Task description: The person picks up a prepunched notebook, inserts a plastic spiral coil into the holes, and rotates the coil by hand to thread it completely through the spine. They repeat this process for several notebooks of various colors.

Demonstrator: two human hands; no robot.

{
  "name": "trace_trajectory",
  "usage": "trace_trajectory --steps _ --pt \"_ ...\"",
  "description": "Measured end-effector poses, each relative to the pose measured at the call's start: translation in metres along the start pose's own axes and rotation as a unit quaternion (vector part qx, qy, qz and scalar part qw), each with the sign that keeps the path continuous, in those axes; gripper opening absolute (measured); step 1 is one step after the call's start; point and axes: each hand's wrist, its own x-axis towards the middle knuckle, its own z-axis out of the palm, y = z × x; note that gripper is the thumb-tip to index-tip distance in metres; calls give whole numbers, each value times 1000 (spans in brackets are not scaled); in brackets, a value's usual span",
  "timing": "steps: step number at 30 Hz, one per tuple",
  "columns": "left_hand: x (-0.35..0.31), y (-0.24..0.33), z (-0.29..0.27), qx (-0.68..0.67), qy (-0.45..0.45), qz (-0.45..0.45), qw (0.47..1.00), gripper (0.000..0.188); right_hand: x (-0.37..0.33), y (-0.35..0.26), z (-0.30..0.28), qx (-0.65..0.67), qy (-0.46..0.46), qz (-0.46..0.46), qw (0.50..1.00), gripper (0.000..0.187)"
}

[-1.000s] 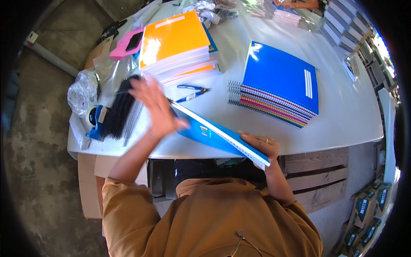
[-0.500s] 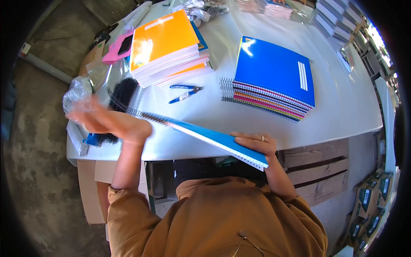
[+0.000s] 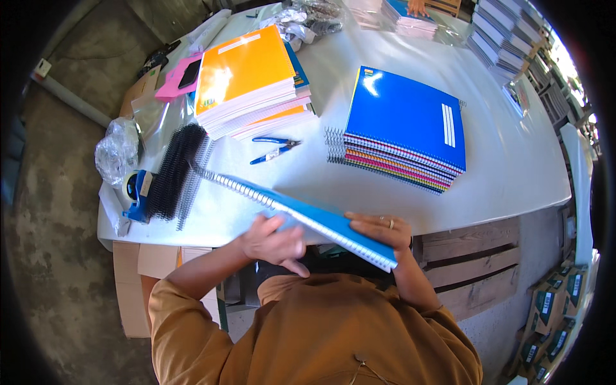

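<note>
A blue-covered notebook is tilted across the table's near edge, its white, hole-punched edge facing me. A dark spiral coil juts from its far left end and runs into the holes there; how far it reaches is hard to see. My right hand, with a ring, grips the notebook's near right end, fingers on the cover. Slightly blurred, my left hand is just beside the punched edge, its fingers apart and holding nothing. Blue-handled cutting pliers lie beyond the notebook. Left of it are loose black coils.
Blue spiral notebooks are stacked right of centre, and orange-covered page blocks at left. A blue tape dispenser and crumpled clear plastic sit at the left edge. Another person's hand rests on a far stack.
My left hand has swept from the coil's far left end back toward me, beside the punched edge. The coil's end and the tape dispenser now show. My right hand keeps its hold.
</note>
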Motion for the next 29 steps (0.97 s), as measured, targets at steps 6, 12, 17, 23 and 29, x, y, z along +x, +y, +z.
trace_trajectory --steps 6,12,17,23,29 --pt "57 -9 -12 -269 -64 -182 944 106 -1 -16 4 23 -20 117 993 36" --pt "87 10 -20 40 -91 2 995 118 1 -12 7 14 -17 66 998 35" --pt "68 29 9 -20 -33 -68 997 116 -10 1 10 62 42 130 989 32" --pt "75 -43 3 114 195 -130 965 101 0 -12 16 -3 -21 66 998 33" --pt "87 40 0 53 2 123 991 106 7 -8 14 11 25 90 996 36"
